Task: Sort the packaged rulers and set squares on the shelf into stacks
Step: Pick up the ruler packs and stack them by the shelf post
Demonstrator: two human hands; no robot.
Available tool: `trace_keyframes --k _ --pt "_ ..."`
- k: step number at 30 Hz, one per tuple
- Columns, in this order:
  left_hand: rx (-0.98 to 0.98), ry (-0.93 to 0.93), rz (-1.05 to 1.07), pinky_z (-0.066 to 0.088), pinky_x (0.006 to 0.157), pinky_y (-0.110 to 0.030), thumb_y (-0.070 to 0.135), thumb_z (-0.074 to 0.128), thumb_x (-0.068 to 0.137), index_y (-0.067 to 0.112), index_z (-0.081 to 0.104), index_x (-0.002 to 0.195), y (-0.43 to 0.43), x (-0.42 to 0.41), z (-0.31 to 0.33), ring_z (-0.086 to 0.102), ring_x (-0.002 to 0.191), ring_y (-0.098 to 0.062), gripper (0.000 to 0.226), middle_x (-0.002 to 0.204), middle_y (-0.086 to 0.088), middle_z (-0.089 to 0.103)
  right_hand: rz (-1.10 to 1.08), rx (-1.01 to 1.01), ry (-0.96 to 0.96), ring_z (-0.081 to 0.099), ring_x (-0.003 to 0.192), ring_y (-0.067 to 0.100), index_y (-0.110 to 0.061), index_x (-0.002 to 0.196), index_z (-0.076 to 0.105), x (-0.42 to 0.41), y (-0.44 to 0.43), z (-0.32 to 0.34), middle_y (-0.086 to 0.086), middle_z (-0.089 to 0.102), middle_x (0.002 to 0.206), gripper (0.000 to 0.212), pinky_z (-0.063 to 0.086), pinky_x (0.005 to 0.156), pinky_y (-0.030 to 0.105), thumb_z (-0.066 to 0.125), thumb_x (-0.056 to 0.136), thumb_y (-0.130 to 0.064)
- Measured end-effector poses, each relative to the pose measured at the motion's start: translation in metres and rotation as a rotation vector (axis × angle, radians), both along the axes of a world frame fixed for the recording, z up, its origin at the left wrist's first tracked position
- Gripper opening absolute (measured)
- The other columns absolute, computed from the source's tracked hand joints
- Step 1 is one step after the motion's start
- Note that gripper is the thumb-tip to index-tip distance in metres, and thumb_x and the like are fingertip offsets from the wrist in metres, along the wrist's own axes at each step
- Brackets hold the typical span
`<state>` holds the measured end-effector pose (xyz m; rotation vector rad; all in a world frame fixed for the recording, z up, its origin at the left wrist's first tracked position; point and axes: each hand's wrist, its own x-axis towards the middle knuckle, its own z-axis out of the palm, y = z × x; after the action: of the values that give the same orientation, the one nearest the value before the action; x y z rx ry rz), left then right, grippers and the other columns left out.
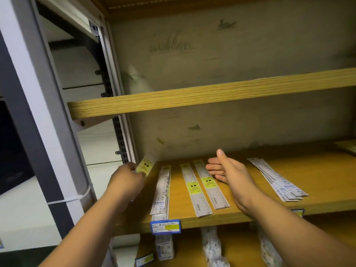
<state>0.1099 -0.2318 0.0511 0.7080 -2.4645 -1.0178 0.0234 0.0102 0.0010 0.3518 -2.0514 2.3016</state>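
Rulers in packets lie lengthwise on the shelf (317, 170), ends to the front edge, probably so each label reads from the aisle. The left hand (125, 180) has its fingers clamped on one yellow-labelled ruler (146, 164), blurred, held up at the shelf's left end. The right hand (225, 170) hovers with its fingers straight, just beside two labelled rulers (194, 189). A grey ruler (161, 191), perhaps a stack, lies left of them. A fanned pile (277, 180) sits well to the right, with too many packets overlapping to count.

Wooden shelf (250, 215), ruler stack (161, 191) at left, two yellow-labelled rulers (193, 187) midway, fanned stack (277, 180) at right
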Motion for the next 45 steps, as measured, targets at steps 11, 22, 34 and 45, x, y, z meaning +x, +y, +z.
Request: trace_keyframes --k 11,22,34,45 --pt "0.522 0.161 -0.442 0.064 0.084 -0.042 0.011 0.077 0.090 0.017 0.079 0.102 0.083 -0.014 -0.018 0.079 0.089 -0.020 0.014 0.096 -0.005 0.083 0.207 0.107 0.024 0.070 0.084 0.005 -0.021 0.123 0.074 0.005 0.003 0.003 -0.004 0.082 0.099 0.025 0.055 0.079 0.025 0.058 0.104 -0.024" --pt "-0.766 -0.211 -0.036 0.055 0.079 -0.035 0.066 0.041 0.097 0.026 0.058 0.125 0.050 0.002 -0.012 0.069 0.102 -0.023 0.051 0.115 0.000 0.070 0.187 0.071 -0.034 0.064 0.065 0.003 -0.010 0.127 0.071 0.000 0.004 0.002 0.006 0.083 0.099 0.027 0.044 0.055 0.016 0.061 0.102 -0.014" --pt "-0.241 -0.309 -0.164 0.055 0.071 -0.026 0.051 0.083 0.079 0.022 0.070 0.113 0.008 -0.005 -0.011 0.065 0.081 -0.006 0.046 0.089 0.009 0.066 0.175 0.063 -0.041 0.065 0.061 0.000 -0.009 0.125 0.071 -0.001 0.004 0.001 0.006 0.082 0.096 0.026 0.044 0.055 0.017 0.060 0.103 -0.012" --pt "0.714 0.380 -0.287 0.061 0.075 -0.039 0.022 0.070 0.096 0.011 0.073 0.098 0.010 -0.006 -0.029 0.078 0.083 -0.025 0.011 0.092 -0.012 0.081 0.159 0.043 -0.052 0.063 0.068 0.004 -0.012 0.123 0.073 -0.002 0.003 0.001 0.003 0.083 0.094 0.024 0.049 0.062 0.021 0.062 0.101 -0.013"
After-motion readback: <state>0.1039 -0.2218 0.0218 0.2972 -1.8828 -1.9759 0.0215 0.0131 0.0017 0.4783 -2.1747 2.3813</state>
